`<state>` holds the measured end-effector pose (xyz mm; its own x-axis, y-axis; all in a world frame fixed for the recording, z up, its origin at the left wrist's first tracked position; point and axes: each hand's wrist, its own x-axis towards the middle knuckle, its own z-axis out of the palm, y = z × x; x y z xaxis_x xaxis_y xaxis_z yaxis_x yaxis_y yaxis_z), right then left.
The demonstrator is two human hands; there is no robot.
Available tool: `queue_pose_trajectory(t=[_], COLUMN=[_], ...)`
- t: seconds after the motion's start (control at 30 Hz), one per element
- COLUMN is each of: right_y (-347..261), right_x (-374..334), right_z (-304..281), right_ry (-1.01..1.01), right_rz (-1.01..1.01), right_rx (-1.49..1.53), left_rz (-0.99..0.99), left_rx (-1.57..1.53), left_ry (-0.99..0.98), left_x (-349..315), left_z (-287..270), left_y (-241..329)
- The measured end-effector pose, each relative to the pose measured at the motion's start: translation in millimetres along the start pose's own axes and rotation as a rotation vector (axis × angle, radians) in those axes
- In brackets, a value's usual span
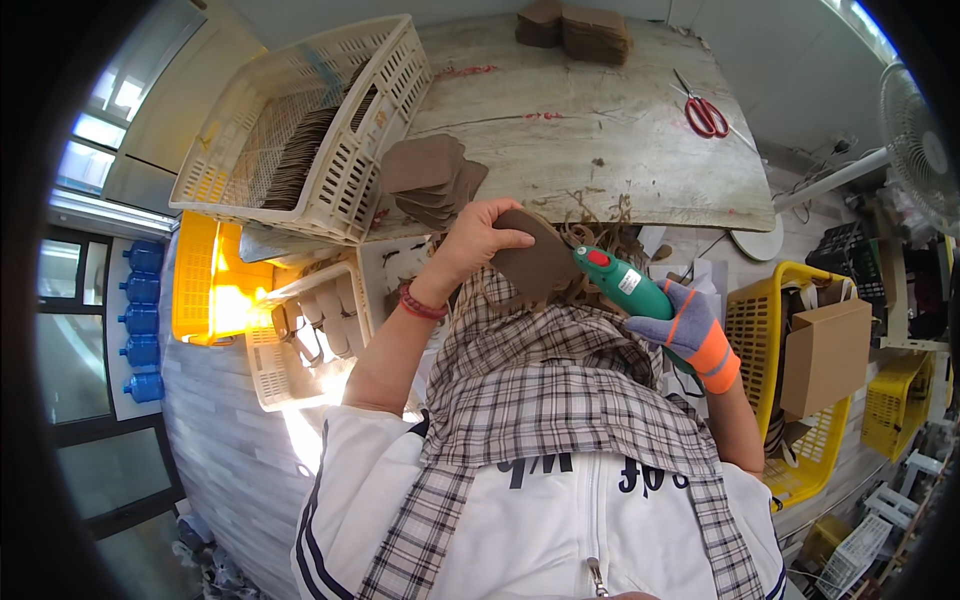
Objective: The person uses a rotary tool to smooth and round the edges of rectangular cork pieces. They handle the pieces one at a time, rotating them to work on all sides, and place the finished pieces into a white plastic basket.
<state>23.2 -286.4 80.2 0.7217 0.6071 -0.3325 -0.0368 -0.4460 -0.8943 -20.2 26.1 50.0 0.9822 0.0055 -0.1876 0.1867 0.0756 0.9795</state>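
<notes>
My bare left hand [472, 243], with a red bracelet at the wrist, pinches a flat brown sheet piece [532, 268] with a rounded edge, over my lap. In a grey and orange work glove, my right hand [692, 335] is closed round a green electric hand cutter [632, 288] with a red button. The cutter's tip meets the right edge of the brown piece; its working end is too small to make out. Narrow brown offcut strips [590, 295] hang below the tip. A loose stack of similar brown pieces [428, 178] lies on the table near my left hand.
A white crate [385, 130] with a row of brown pieces stands on the table's [530, 130] left. Red-handled scissors [705, 117] and more stacked pieces [590, 35] lie farther back. Yellow baskets [757, 330] flank me; a fan [912, 125] stands right. Another crate [275, 375] sits lower left.
</notes>
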Motion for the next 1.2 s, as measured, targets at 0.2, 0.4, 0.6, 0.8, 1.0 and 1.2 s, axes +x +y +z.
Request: queue_pose_trajectory(t=[0.2, 0.4, 0.6, 0.8, 1.0, 1.2], right_y=[4, -1, 18, 40, 32, 15], right_x=[4, 12, 26, 29, 32, 39], right_z=[4, 2, 11, 5, 23, 27], right_ry=[-0.003, -0.053, 0.060, 0.262, 0.323, 0.336], right_rz=[-0.057, -0.001, -0.006, 0.056, 0.059, 0.062], right_rx=[0.015, 0.021, 0.207, 0.338, 0.191, 0.364], left_rz=[0.043, 0.021, -0.034, -0.109, 0.043, 0.179], left_rx=[0.185, 0.227, -0.026, -0.950, -1.314, -1.399], left_ry=[-0.132, -0.247, -0.018, 0.422, 0.431, 0.414], left_x=[3, 5, 14, 34, 58, 95], left_z=[12, 22, 14, 5, 52, 67], left_y=[7, 16, -2, -37, -41, -45])
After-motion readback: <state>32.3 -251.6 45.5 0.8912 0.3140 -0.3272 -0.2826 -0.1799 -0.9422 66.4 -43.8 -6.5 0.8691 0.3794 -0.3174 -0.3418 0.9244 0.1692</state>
